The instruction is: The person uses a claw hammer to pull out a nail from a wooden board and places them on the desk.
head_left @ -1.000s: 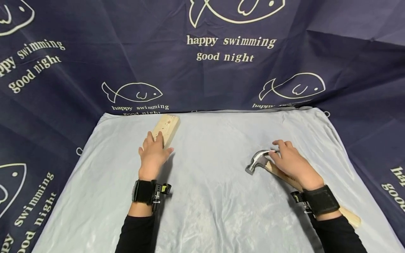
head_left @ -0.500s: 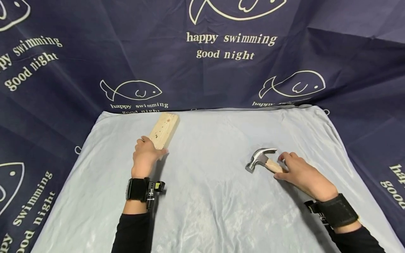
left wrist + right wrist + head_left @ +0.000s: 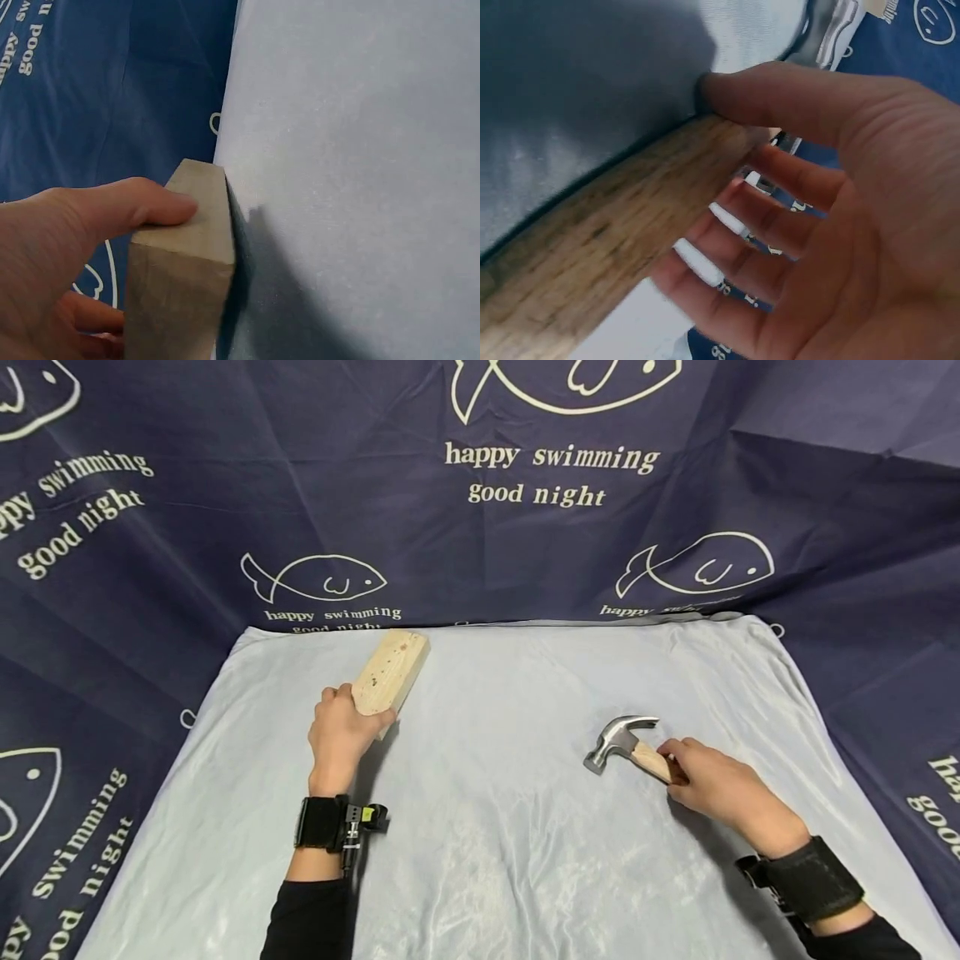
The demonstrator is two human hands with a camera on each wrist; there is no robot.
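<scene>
In the head view a pale wooden block, flecked with small dark marks, lies at the back left of the covered table. My left hand grips its near end, fingers along the left side and thumb at the right. The left wrist view has the thumb pressed on one face of the block, with curled fingers partly hidden behind it. A claw hammer with a wooden handle lies at the right, head toward the middle. My right hand pinches its handle between thumb and fingertips.
A light grey-blue cloth covers the table. Dark blue curtains with white fish and lettering hang behind it and along both sides. Black straps with small cameras circle both wrists.
My left hand has drawn back from over the block to its near end and taken hold. My right hand has slid from the hammer's head down to its handle, closing on it.
</scene>
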